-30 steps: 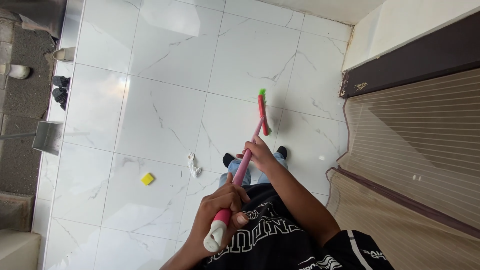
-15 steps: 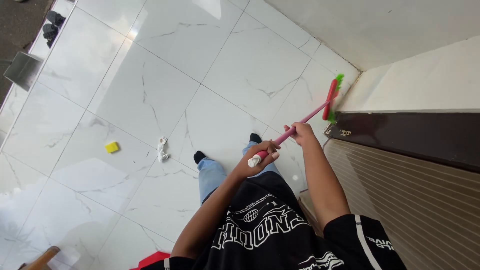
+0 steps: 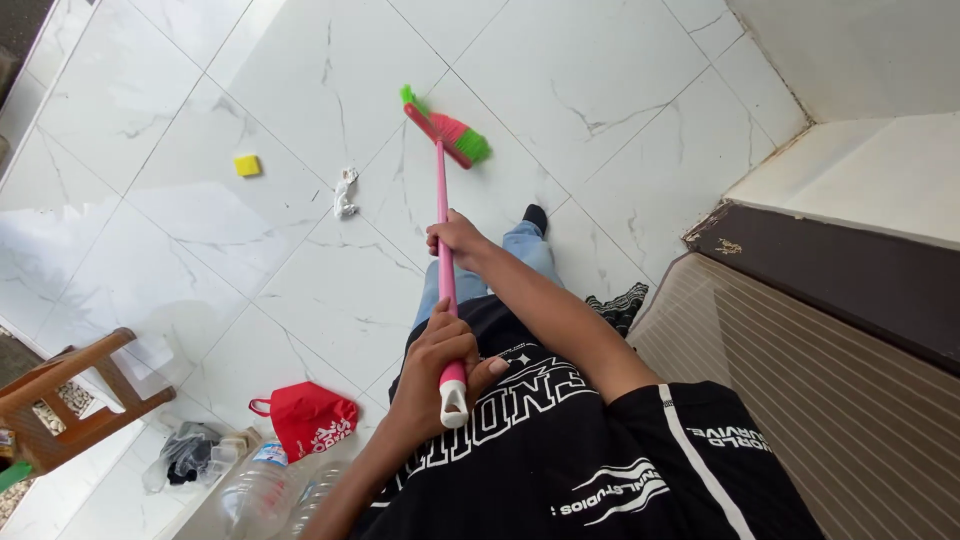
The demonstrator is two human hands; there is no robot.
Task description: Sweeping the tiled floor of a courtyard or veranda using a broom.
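A person stands on a white marble-look tiled floor [image 3: 200, 120] and holds a long pink plastic broom with green bristles [image 3: 441, 200]. The right hand [image 3: 455, 238] grips the pink stick about halfway down, with the fingers curled tight around it. The left hand [image 3: 440, 355] grips the stick near its top end, just above the white cap, and its fingers are wrapped tight around it too. The top end is close to the person's black shirt with white print.

The broom head rests on the floor in front of the person's feet, toward the far side of the floor. The green bristles touch the tiles. The stick tilts back from the head up to the hands.

A small yellow square block [image 3: 247, 165] lies on the floor to the left of the broom head, well apart from it. A crumpled white scrap [image 3: 345, 193] lies between the yellow block and the broom stick, near the stick but not touching it.

By the near left edge of the floor sits a red cloth bag [image 3: 305, 418]. Just beside it are clear plastic bottles [image 3: 262, 480] and a dark crumpled bag [image 3: 188, 452]. A brown wooden stool [image 3: 70, 395] stands at the left edge. A beige ribbed mat [image 3: 830, 400] covers the floor on the right side.
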